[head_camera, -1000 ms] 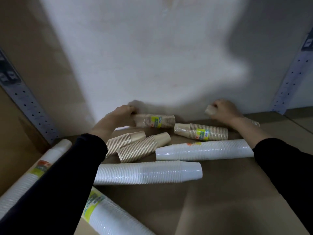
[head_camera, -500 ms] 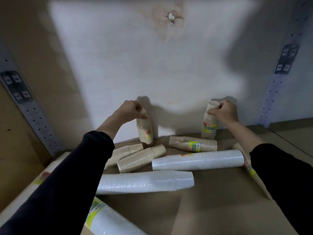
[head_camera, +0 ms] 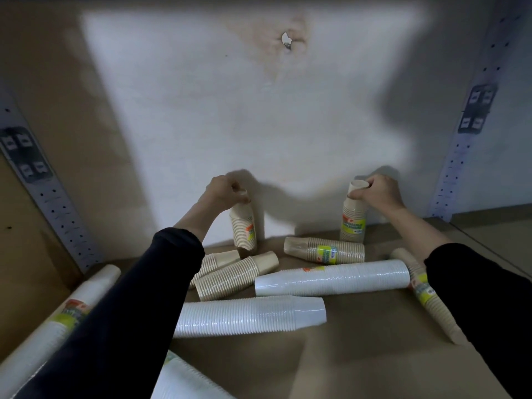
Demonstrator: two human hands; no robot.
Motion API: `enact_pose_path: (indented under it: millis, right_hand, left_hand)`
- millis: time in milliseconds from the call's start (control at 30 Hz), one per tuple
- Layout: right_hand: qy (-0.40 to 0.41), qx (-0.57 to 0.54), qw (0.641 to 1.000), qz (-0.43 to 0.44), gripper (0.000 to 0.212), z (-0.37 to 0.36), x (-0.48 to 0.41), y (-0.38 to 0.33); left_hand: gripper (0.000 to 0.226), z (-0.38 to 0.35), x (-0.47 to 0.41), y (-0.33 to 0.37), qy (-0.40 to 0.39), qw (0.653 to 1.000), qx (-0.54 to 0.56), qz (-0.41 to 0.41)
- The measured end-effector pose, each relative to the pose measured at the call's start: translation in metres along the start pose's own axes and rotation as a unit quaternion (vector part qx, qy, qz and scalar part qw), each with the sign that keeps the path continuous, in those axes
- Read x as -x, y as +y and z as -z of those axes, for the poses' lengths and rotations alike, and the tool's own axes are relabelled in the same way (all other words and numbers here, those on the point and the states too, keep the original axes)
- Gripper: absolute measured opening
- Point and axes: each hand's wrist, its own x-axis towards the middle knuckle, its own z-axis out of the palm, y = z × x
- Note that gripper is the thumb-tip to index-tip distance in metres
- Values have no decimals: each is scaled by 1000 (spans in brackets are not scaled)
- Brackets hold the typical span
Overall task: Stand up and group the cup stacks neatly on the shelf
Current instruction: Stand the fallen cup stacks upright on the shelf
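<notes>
Left hand (head_camera: 223, 191) grips upright beige stack (head_camera: 241, 217); label (head_camera: 250, 230) unreadable

Open at 5 o'clock over bare shelf (head_camera: 359, 364). Barred across the middle by far white stack (head_camera: 331, 276) and near white stack (head_camera: 250, 315), lying crosswise. Free strip at 12 o'clock between left upright stack (head_camera: 244, 228) and right upright stack (head_camera: 352, 223), narrowed by lying tan stack (head_camera: 325, 250).

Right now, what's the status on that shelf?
Left hand grips upright tan stack. Right hand grips second upright stack. White stack and others lie toppled in front.
</notes>
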Motion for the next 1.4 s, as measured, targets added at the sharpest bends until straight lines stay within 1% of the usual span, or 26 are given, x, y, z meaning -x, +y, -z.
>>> enact_pose_path:
  millis: [100,133,200,267,400,467,567,633,667,733,767,867,900,967,1033,1133,1267,1400]
  right_hand:
    - [6,40,999,26,21,6,3,-8]
    - [9,60,997,38,22,8,4,-11]
    - [10,95,993,70,36,10,7,-20]
    - [3,107,989,102,44,12,11,-29]
    - [-48,100,983,148,49,5,21,-43]
    - [-79,94,980,159,49,-5,28,-47]
    - [-148,100,973,146,48,-27,39,-50]
    - [-194,109,964,142,46,-44,46,-51]
    - [-211,114,960,146,42,-53,49,-51]
    - [-241,136,949,149,30,-70,55,-49]
    - [-257,151,943,146,30,-78,57,-49]
    - [-289,173,930,147,54,-95,61,-49]
    - [-296,173,928,147,57,-99,62,-49]
    - [-312,176,923,144,57,-106,61,-47]
    - [-320,208,912,152,51,-108,61,-47]
    - [-308,227,910,161,41,-111,61,-45]
    - [-287,246,911,167,41,-117,63,-40]
    - [-265,219,925,164,39,-112,65,-41]
  left_hand:
    - [48,2,0,0,-12,1000,-9,-5]
    - [49,2,1,1,-14,1000,-12,-7]
    - [50,4,2,1,-15,1000,-17,-10]
    - [52,5,5,0,-15,1000,-19,-8]
    - [59,11,11,-8,3,1000,-23,-2]
    - [56,14,18,-15,22,1000,-21,4]
    - [48,12,29,-33,29,999,-26,21]
    - [43,6,37,-47,2,999,-35,38]
    - [42,2,41,-54,-23,998,-45,45]
    - [46,-7,47,-64,-86,992,-69,53]
    - [49,-10,50,-67,-118,988,-82,55]
    - [50,-20,51,-73,-189,974,-109,60]
    - [50,-22,49,-74,-200,972,-108,63]
    - [52,-25,48,-74,-214,968,-111,65]
    - [54,-29,45,-76,-230,964,-124,56]
    - [54,-32,45,-75,-231,961,-145,41]
    - [48,-31,47,-72,-211,960,-182,20]
    - [44,-23,51,-72,-184,963,-198,9]
